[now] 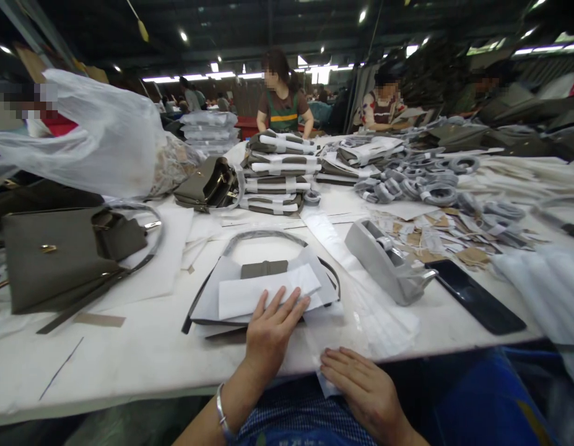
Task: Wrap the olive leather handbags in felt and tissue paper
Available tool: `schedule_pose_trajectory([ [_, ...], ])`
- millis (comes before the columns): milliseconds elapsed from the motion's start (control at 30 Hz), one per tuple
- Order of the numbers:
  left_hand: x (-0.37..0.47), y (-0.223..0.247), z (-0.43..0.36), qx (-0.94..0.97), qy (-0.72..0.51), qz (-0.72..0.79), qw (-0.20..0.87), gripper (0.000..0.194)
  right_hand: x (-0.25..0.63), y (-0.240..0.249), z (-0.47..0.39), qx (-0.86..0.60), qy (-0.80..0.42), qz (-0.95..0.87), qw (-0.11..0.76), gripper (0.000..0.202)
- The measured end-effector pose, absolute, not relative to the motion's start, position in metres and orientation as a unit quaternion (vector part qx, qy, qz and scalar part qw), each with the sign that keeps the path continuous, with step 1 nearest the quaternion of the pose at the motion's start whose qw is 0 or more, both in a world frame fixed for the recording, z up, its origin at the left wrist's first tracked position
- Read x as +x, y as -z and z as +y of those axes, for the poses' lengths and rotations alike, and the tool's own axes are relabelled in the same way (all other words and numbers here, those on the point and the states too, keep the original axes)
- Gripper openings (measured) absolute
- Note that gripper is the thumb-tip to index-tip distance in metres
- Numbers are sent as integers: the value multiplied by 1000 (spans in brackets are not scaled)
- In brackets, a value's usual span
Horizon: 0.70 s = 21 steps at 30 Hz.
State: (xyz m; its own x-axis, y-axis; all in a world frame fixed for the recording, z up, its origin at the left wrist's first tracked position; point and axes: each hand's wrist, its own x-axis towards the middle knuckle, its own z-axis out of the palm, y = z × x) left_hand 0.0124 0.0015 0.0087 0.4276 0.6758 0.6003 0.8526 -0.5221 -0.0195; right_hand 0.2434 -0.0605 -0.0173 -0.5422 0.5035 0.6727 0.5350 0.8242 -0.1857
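Observation:
A dark olive handbag point(264, 269) lies flat before me, with grey-white paper around it and its strap point(268, 235) looped behind. On top of it is a folded white foam sheet point(247, 291). My left hand point(272, 325) presses this sheet down with fingers spread and flat. Lower right, at the table's front edge, my right hand point(361, 384) has its fingers together over a thin translucent sheet point(328, 384) and grips its edge. The right thumb is hidden. To the right of the handbag stands a grey tape dispenser point(384, 263).
A phone point(477, 296) lies by the dispenser. An olive bag point(59, 260) stands left. Behind are a stack of wrapped bags point(280, 167), wrapped strap coils point(435, 186), paper scraps point(435, 235) and a large plastic bag point(110, 136). A person point(282, 99) stands across the table.

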Motion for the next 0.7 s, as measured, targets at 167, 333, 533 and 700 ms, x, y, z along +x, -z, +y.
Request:
schedule_pose_trajectory([
  [167, 13, -6, 3, -823, 290, -458, 169, 40, 254, 16, -76, -285, 38, -890, 354, 32],
  [333, 14, -4, 4, -818, 299, -458, 177, 38, 262, 23, -85, -264, 67, -900, 340, 34],
  [533, 13, -5, 4, -824, 298, -452, 169, 38, 264, 7, -78, -269, 25, -893, 360, 34],
  [700, 12, -5, 4, -828, 294, -446, 168, 38, 273, -14, -65, -285, -35, -880, 380, 31],
])
